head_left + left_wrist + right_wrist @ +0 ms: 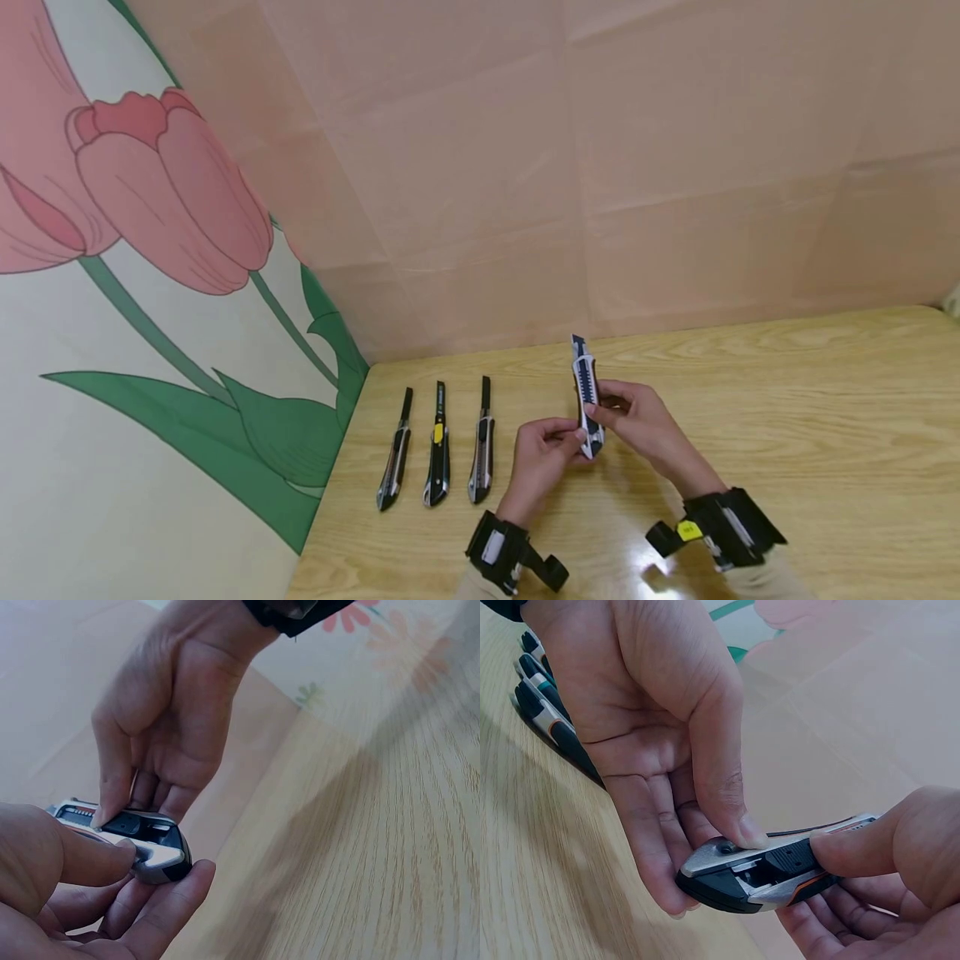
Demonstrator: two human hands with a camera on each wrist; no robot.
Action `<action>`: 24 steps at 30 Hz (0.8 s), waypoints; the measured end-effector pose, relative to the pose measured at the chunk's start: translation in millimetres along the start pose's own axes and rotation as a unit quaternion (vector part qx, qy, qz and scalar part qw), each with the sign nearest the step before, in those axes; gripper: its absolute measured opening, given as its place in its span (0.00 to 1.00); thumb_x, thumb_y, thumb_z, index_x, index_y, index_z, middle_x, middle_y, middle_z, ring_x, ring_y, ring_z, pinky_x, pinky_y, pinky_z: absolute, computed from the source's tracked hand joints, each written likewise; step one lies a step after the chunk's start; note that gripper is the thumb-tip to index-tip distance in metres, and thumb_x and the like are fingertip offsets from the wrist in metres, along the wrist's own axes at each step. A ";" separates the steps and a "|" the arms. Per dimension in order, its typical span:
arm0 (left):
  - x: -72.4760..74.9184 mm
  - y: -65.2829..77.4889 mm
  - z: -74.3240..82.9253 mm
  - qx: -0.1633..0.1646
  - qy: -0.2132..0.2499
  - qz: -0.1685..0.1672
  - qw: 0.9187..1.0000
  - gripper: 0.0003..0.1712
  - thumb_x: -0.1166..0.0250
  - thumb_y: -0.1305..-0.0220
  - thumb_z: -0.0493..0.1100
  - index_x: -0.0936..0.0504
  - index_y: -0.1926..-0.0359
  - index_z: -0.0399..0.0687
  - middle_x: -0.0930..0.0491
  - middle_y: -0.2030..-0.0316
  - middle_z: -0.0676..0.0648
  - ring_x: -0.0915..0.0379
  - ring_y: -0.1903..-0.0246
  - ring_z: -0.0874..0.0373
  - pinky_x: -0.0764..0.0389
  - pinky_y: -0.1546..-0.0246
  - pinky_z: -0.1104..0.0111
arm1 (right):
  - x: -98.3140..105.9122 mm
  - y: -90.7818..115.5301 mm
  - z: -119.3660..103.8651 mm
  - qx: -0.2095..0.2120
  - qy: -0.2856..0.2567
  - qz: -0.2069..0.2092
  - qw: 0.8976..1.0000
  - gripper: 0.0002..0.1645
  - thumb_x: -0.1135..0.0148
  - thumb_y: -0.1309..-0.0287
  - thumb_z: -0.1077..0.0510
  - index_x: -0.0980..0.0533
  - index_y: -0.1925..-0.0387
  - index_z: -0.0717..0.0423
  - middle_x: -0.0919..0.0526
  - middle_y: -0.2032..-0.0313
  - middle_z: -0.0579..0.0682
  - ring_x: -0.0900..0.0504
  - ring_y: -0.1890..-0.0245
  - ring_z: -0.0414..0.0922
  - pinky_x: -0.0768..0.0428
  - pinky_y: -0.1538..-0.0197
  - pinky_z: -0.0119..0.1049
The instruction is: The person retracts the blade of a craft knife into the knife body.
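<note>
A silver-and-black snap-off utility knife (585,379) is held up over the table, its dark blade end pointing away toward the wall. My left hand (546,454) pinches its butt end, thumb on top and fingers beneath. Higher along the handle, my right hand (645,421) grips the knife from the right. In the right wrist view, the right thumb (859,846) presses on the black slider (791,857) set in the handle. The left thumb (731,817) lies on the silver casing near the black end cap (718,892).
To the left, three more utility knives lie side by side on the wooden table (825,433): one dark (393,467), one black with a yellow slider (437,462), one dark with silver edges (482,458). A pinkish sheet (600,167) and a tulip-printed sheet (150,350) border the table.
</note>
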State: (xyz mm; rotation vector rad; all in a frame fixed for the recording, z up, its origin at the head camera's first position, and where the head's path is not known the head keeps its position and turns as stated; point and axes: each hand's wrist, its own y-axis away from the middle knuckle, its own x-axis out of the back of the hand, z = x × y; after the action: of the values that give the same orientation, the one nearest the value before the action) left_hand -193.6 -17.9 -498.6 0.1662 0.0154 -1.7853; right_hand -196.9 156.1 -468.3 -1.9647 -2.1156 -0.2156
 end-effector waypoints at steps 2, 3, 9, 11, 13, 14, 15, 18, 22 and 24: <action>-0.3 0.0 0.1 0.001 0.000 0.001 1.000 0.05 0.32 0.34 0.31 0.13 0.58 0.37 0.13 0.64 0.41 0.14 0.65 0.48 0.11 0.62 0.59 | 0.3 -0.1 0.5 0.000 0.000 -0.003 1.000 0.20 0.38 0.31 0.64 0.23 0.40 0.64 0.18 0.51 0.60 0.22 0.55 0.52 0.19 0.58 0.33; -0.5 0.0 0.2 0.002 0.000 0.002 1.000 0.05 0.32 0.34 0.31 0.13 0.58 0.37 0.13 0.64 0.41 0.14 0.65 0.48 0.11 0.62 0.59 | 0.4 -0.2 0.7 0.001 -0.002 -0.004 1.000 0.21 0.38 0.31 0.65 0.24 0.39 0.64 0.18 0.51 0.60 0.22 0.54 0.52 0.19 0.58 0.33; -1.1 -0.2 -0.3 0.008 0.000 0.007 1.000 0.05 0.32 0.34 0.31 0.13 0.58 0.37 0.14 0.64 0.41 0.15 0.65 0.49 0.11 0.61 0.58 | -0.1 -0.2 3.3 0.003 -0.004 -0.009 1.000 0.22 0.37 0.32 0.66 0.24 0.39 0.65 0.18 0.51 0.60 0.22 0.54 0.52 0.19 0.57 0.33; -1.0 -0.4 -0.8 0.008 0.000 0.007 1.000 0.05 0.32 0.34 0.31 0.13 0.58 0.37 0.14 0.64 0.41 0.15 0.65 0.49 0.11 0.61 0.57 | -0.2 -0.3 4.4 0.002 -0.004 -0.010 1.000 0.22 0.37 0.32 0.65 0.24 0.38 0.65 0.18 0.50 0.60 0.22 0.54 0.52 0.19 0.57 0.33; -1.0 -0.5 -1.3 0.008 0.000 0.007 1.000 0.05 0.32 0.35 0.31 0.13 0.58 0.37 0.14 0.64 0.41 0.15 0.66 0.49 0.11 0.61 0.57 | -0.2 -0.4 5.0 0.003 -0.004 -0.011 1.000 0.23 0.37 0.32 0.65 0.25 0.38 0.65 0.18 0.49 0.60 0.21 0.53 0.52 0.19 0.56 0.33; -1.0 -0.5 -1.5 0.008 0.000 0.007 1.000 0.05 0.32 0.35 0.31 0.13 0.58 0.37 0.14 0.64 0.41 0.15 0.66 0.49 0.11 0.61 0.57 | -0.1 -0.5 5.0 0.003 -0.003 -0.012 1.000 0.23 0.37 0.32 0.65 0.25 0.37 0.65 0.18 0.49 0.60 0.21 0.53 0.52 0.19 0.56 0.33; -0.9 -0.4 -1.7 0.008 0.000 0.007 1.000 0.05 0.32 0.35 0.31 0.13 0.58 0.37 0.14 0.64 0.41 0.15 0.66 0.49 0.11 0.61 0.57 | 0.0 -0.5 5.0 0.004 -0.002 -0.013 1.000 0.23 0.37 0.32 0.65 0.25 0.37 0.65 0.18 0.48 0.60 0.21 0.53 0.52 0.19 0.55 0.33; -1.0 -0.1 -2.2 0.005 -0.001 0.005 1.000 0.05 0.32 0.34 0.31 0.13 0.58 0.36 0.14 0.65 0.41 0.15 0.66 0.49 0.11 0.61 0.56 | 0.3 -0.2 4.7 0.004 0.000 -0.014 1.000 0.23 0.37 0.32 0.66 0.25 0.37 0.65 0.18 0.47 0.60 0.21 0.52 0.52 0.19 0.55 0.33; -0.9 -0.1 -2.7 -0.002 -0.003 0.003 1.000 0.06 0.33 0.34 0.30 0.14 0.58 0.34 0.15 0.66 0.41 0.15 0.68 0.51 0.11 0.62 0.57 | 0.3 1.1 4.0 0.012 -0.004 -0.018 1.000 0.25 0.36 0.34 0.67 0.26 0.37 0.66 0.18 0.46 0.62 0.20 0.52 0.52 0.18 0.55 0.32; -1.0 -0.5 -2.5 -0.005 -0.002 0.004 1.000 0.06 0.33 0.35 0.30 0.14 0.58 0.34 0.15 0.66 0.41 0.16 0.69 0.52 0.11 0.62 0.58 | 0.1 1.7 3.4 0.018 -0.005 -0.018 1.000 0.26 0.36 0.35 0.68 0.27 0.36 0.67 0.18 0.47 0.62 0.19 0.52 0.53 0.18 0.56 0.32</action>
State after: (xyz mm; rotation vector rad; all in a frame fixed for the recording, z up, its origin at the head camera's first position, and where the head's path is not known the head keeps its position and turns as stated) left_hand -193.6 -16.6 -501.0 0.1553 0.0193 -1.7765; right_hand -195.5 157.4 -471.7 -1.9128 -2.1470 -0.1731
